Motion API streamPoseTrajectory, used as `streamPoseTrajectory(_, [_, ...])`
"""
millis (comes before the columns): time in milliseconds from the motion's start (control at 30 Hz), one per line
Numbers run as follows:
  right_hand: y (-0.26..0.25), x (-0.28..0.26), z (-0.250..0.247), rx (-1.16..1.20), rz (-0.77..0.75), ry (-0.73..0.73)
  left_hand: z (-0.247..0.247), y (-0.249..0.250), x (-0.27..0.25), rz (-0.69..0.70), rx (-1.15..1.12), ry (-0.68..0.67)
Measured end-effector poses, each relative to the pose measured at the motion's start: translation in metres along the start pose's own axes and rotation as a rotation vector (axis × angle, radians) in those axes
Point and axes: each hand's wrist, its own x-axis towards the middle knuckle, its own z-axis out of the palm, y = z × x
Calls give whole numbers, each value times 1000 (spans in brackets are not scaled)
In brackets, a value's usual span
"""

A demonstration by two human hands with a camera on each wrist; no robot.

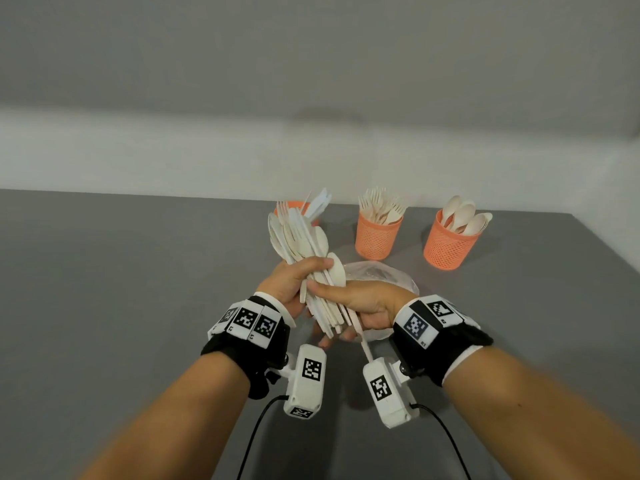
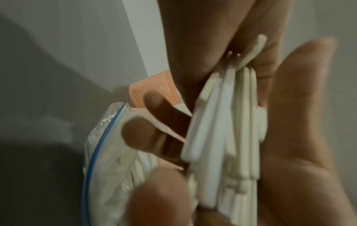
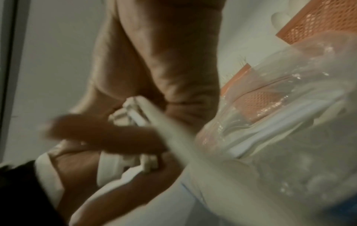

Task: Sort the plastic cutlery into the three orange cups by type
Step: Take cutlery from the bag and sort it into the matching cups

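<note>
A mixed bundle of white plastic cutlery (image 1: 304, 244) is held up over the grey table (image 1: 121, 289), heads pointing away from me. My left hand (image 1: 298, 282) grips its middle, and my right hand (image 1: 349, 299) grips the handle ends (image 2: 222, 122) from the right. Three orange mesh cups stand at the back: the left cup (image 1: 294, 205) is mostly hidden behind the bundle and shows white pieces, the middle cup (image 1: 375, 237) holds forks, the right cup (image 1: 450, 247) holds spoons.
A clear zip bag (image 1: 381, 273) with a blue seal (image 2: 100, 145) lies crumpled under my right hand, with more white cutlery inside. A white wall runs behind the table's far edge. Camera cables trail from both wrists.
</note>
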Motion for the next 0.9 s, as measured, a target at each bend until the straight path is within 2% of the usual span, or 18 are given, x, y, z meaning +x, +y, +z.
streamPoseTrajectory(100, [3, 1, -7, -93, -58, 188, -10, 2, 3, 45, -92, 99])
streamPoseTrajectory(200, [7, 0, -19, -236, -180, 395, -22, 5, 5, 55, -159, 170])
streamPoseTrajectory(267, [5, -2, -25, -215, -243, 467, -28, 5, 5, 34, -185, 190])
streamPoseTrajectory(333, [2, -3, -28, -135, -293, 488, -29, 7, 4, 16, -217, 192])
streamPoseTrajectory(500, [-2, -2, -24, -139, -403, 466, -28, 18, 4, 67, -318, 147])
streamPoseTrajectory(600, [-8, 0, -25, -45, -512, 571, -25, 21, -1, 67, -336, 100])
streamPoseTrajectory(700, [-11, 7, -16, -281, -543, 695, -16, 15, -5, 31, -297, 28])
streamPoseTrajectory(833, [-10, 12, -6, -519, -560, 743, -7, 8, -6, 12, -283, -17])
streamPoseTrajectory(900, [-11, 8, -2, -573, -586, 765, -6, 5, -7, 21, -273, 10])
